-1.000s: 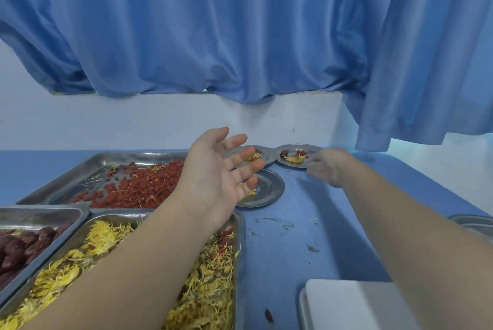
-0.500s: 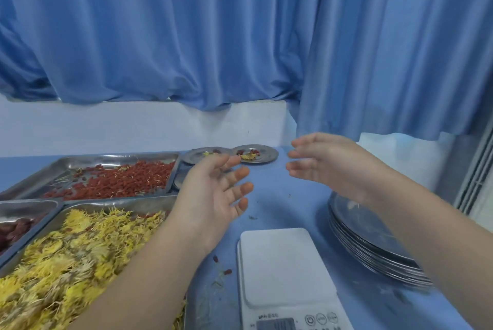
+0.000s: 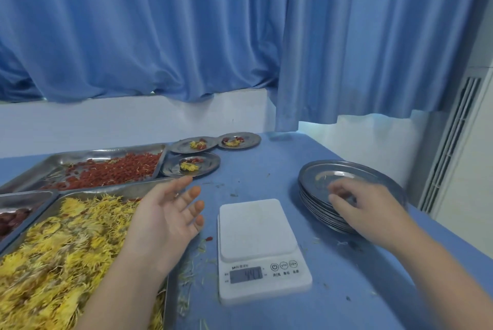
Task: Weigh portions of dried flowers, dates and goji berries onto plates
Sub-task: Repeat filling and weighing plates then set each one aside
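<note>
- scale LCD: digits blurred, poss. "44.1", not sure
- btn labels + brand line over LCD: too small/blurred to read

Soft even light — blurred right hand

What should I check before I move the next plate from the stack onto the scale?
1. Scale platform bare: ok, nothing lies on it.
2. Scale on: ok, display is lit. Whether it reads zero: cannot tell, the digits are blurred.
3. Right hand at the stack: ok, it is over the near rim.
4. Fingers on the top plate alone: cannot tell, motion blur.
5. Left hand free: ok, open and holding nothing.
6. Table between stack and scale: ok, only small crumbs.
</note>
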Available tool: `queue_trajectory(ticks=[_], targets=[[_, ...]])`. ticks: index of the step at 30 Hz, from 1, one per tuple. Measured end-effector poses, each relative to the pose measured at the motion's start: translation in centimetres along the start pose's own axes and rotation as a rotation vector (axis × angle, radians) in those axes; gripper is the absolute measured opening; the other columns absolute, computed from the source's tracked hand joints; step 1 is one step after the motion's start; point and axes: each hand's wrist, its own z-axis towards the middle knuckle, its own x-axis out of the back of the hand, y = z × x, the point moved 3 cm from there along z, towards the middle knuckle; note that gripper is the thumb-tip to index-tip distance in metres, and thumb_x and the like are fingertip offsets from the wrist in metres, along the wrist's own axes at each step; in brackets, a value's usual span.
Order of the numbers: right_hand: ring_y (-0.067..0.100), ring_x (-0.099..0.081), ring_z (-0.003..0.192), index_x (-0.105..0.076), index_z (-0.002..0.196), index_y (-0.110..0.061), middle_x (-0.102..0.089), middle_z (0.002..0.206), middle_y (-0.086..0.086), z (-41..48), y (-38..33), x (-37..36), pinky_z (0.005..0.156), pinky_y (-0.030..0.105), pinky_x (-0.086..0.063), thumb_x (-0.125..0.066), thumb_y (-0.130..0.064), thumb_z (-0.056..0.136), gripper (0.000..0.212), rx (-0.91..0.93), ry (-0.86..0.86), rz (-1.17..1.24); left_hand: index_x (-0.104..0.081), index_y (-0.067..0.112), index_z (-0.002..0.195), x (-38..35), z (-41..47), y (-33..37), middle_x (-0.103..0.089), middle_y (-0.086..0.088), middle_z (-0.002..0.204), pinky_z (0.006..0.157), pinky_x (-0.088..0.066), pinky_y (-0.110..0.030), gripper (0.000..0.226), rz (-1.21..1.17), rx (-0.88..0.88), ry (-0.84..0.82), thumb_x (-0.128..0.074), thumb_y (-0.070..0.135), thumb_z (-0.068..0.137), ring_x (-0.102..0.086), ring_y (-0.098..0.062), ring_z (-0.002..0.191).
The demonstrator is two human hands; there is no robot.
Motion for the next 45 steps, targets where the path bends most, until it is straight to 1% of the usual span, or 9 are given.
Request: queue_trajectory(ticks=[4, 8, 10, 16, 24, 33, 38, 42, 45], targets=[[-0.011, -0.060, 0.088, -0.065, 0.101, -0.037, -0.065, 0.090, -0.025, -0.4, 0.9, -0.1, 0.074, 0.007, -0.043, -0.061, -0.038, 0.082, 0.019, -0.035, -0.081, -0.064, -0.064, 0.018, 0.093, 0.9, -0.5, -0.2, -0.061, -0.001, 0.078, 0.065, -0.038, -0.032, 0.020, -0.027, -0.015, -0.011, -0.059, 0.030, 0.078, -0.055, -0.018, 0.065], [0.018, -0.067, 0.092, -0.064, 0.099, -0.021, -0.073, 0.094, -0.002, -0.6, 1.4, -0.4, 0.083, 0.039, -0.054, -0.058, -0.022, 0.080, 0.020, -0.086, -0.102, -0.117, -0.063, 0.018, 0.093, 1.3, -1.1, -0.5, -0.061, -0.002, 0.077, 0.065, -0.039, -0.032, 0.025, -0.017, -0.016, -0.058, -0.061, 0.032, 0.071, -0.055, -0.018, 0.063], [0.025, -0.067, 0.092, -0.063, 0.096, -0.013, -0.072, 0.093, 0.007, -0.5, 1.4, -0.6, 0.080, 0.045, -0.054, -0.057, -0.018, 0.078, 0.020, -0.098, -0.098, -0.137, -0.063, 0.018, 0.093, 1.6, -1.4, -0.8, -0.061, -0.002, 0.076, 0.065, -0.040, -0.032, 0.027, -0.013, -0.014, -0.046, -0.061, 0.031, 0.071, -0.056, -0.018, 0.062], [0.023, -0.066, 0.088, -0.067, 0.093, -0.015, -0.074, 0.088, 0.001, -0.4, 0.6, -0.7, 0.077, 0.038, -0.054, -0.060, -0.017, 0.076, 0.019, -0.083, -0.051, -0.215, -0.064, 0.018, 0.092, 1.7, -1.8, -0.8, -0.061, -0.001, 0.075, 0.065, -0.039, -0.032, 0.017, -0.024, -0.010, -0.006, -0.054, 0.030, 0.086, -0.056, -0.017, 0.060], [0.023, -0.064, 0.087, -0.066, 0.098, -0.015, -0.072, 0.088, 0.000, -0.5, 0.1, -0.8, 0.074, 0.033, -0.052, -0.060, -0.015, 0.079, 0.020, -0.024, 0.013, -0.273, -0.063, 0.018, 0.089, 1.6, -1.8, -0.8, -0.060, -0.001, 0.072, 0.063, -0.038, -0.032, 0.016, -0.050, -0.005, -0.001, -0.053, 0.030, 0.087, -0.056, -0.017, 0.058], [0.029, -0.054, 0.065, -0.062, 0.076, -0.006, -0.059, 0.062, 0.007, -0.6, -0.7, -1.0, 0.056, 0.036, -0.047, -0.065, -0.006, 0.076, 0.003, 0.161, 0.103, -0.362, -0.063, 0.018, 0.090, 1.7, -1.6, -1.0, -0.059, -0.001, 0.074, 0.064, -0.038, -0.031, 0.017, -0.050, -0.006, -0.026, -0.052, 0.030, 0.086, -0.054, -0.018, 0.062], [0.028, -0.045, 0.058, -0.037, 0.058, -0.016, -0.044, 0.054, 0.001, -0.8, -0.6, -0.8, 0.050, 0.039, -0.044, -0.068, 0.004, 0.073, 0.039, 0.193, 0.133, -0.311, -0.062, 0.018, 0.089, 1.7, -1.8, -1.0, -0.059, 0.000, 0.073, 0.063, -0.038, -0.031, 0.016, -0.056, -0.007, -0.027, -0.052, 0.030, 0.086, -0.053, -0.017, 0.062], [0.027, -0.054, 0.069, -0.065, 0.068, -0.006, -0.056, 0.066, 0.004, -0.7, 0.2, -0.4, 0.062, 0.041, -0.049, -0.074, 0.000, 0.076, 0.013, 0.155, 0.149, -0.221, -0.062, 0.018, 0.090, 1.6, -1.8, -1.0, -0.059, 0.000, 0.073, 0.063, -0.038, -0.031, 0.016, -0.052, -0.010, -0.027, -0.052, 0.029, 0.086, -0.053, -0.017, 0.062], [0.022, -0.054, 0.076, -0.074, 0.079, -0.010, -0.057, 0.070, 0.000, -0.7, 0.6, -0.1, 0.066, 0.036, -0.047, -0.075, -0.012, 0.080, 0.002, 0.156, 0.133, -0.220, -0.062, 0.018, 0.091, 1.7, -1.7, -1.0, -0.059, 0.000, 0.073, 0.063, -0.038, -0.031, 0.017, -0.052, -0.011, -0.023, -0.052, 0.030, 0.086, -0.053, -0.017, 0.062]])
